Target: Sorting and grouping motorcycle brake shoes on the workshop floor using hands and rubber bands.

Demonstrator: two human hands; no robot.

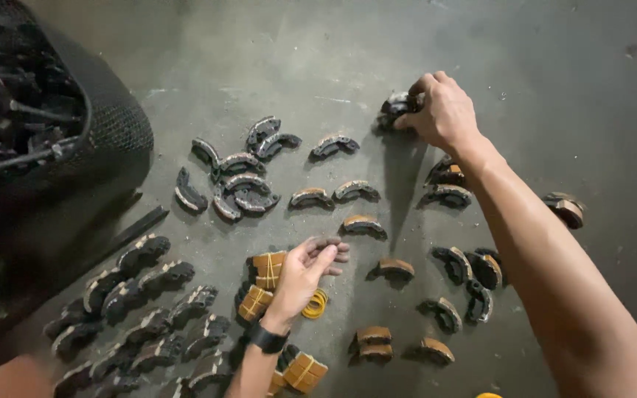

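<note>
We are sorting worn brake shoes on the concrete floor point(318, 66), and by our judgement we are at the picking-up step: one more piece is being taken from the far end of the spread. Our right hand point(440, 110) reaches out to the far side of the floor and closes its fingers around a dark brake shoe point(394, 105), which sits at the top of the scattered group. Our left hand point(305, 274) rests nearer to us, palm up and loosely open, holding nothing we can make out; it hovers just over the tied bundles point(267, 269) and a yellow rubber band point(317, 304). Next, we judge, the gripped shoe needs lifting clear and matching to its like. Rows of shoes point(141, 309) lie toward the floor's near left, beside a dark mesh basket point(112, 125).
</note>
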